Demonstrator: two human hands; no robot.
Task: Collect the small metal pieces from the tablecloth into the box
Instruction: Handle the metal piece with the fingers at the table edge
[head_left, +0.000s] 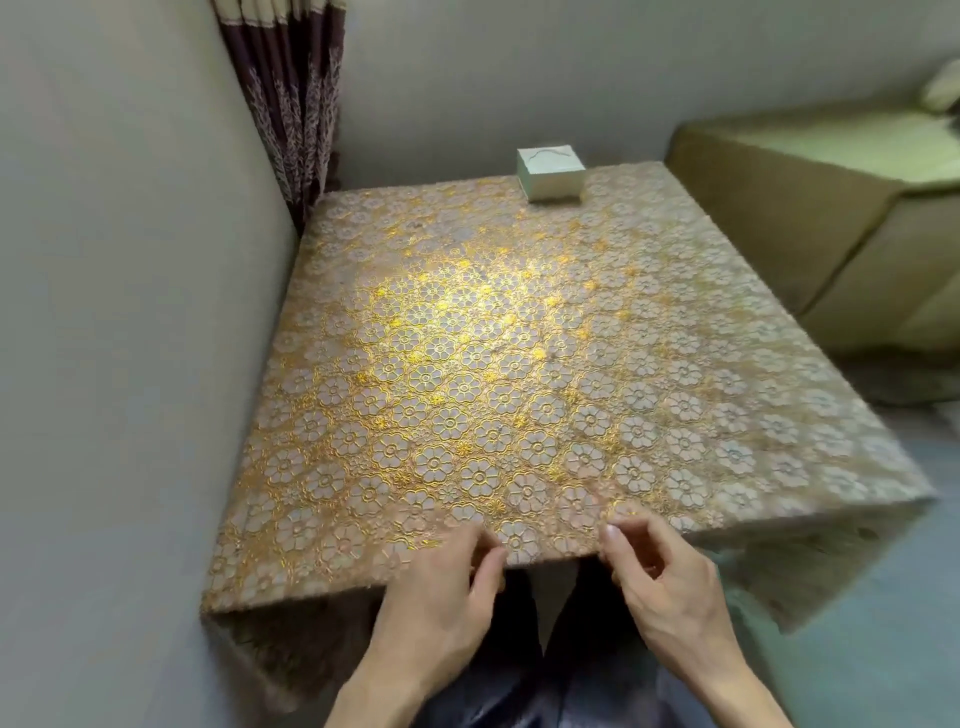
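On my left is a grey wall, with a dark curtain in the corner. The worktop wears a gold flowered tablecloth, with the box at its far edge. At the near edge, my left hand and right hand curl, blurred. I cannot tell whether either grip holds anything, and I cannot make out the metal pieces. A sofa stands to the right.

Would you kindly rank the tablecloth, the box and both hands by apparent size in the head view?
1. tablecloth
2. left hand and right hand, about alike; nearness to the camera enlarges them
3. box, small partly because it sits far away
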